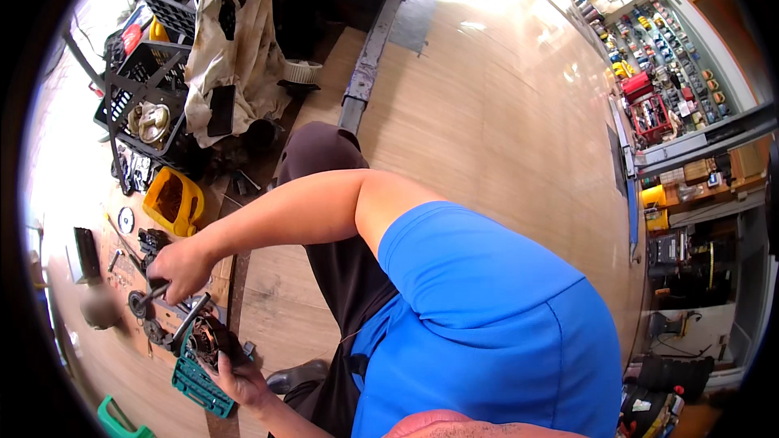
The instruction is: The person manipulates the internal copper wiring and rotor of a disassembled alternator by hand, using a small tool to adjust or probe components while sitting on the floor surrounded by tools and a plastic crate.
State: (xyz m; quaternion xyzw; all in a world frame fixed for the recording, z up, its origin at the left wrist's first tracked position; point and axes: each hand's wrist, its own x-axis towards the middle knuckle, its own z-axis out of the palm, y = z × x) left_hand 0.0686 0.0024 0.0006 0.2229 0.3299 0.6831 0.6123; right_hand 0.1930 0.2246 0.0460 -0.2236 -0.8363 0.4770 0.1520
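Observation:
My left hand (238, 382) grips a round, dark alternator-like part (209, 339) with copper-coloured windings, low above the floor. Its fingers wrap under the near side. My right hand (183, 268) is closed around a dark metal tool (154, 294), whose rod-like end sticks out below the fist; its exact kind is hidden. A metal bar (191, 321) slants between the two hands beside the part. Small round metal pieces (138, 302) lie just left of the right hand. Under the left hand's part is a green perforated plastic tray (201, 388).
A cut yellow jug (174, 201) with brown contents stands beyond my right hand. Black crates (154, 73) and a stained cloth (231, 49) with a phone (221, 110) are farther off. A metal lift arm (377, 49) crosses the floor. Tool shelves (665, 57) line the right.

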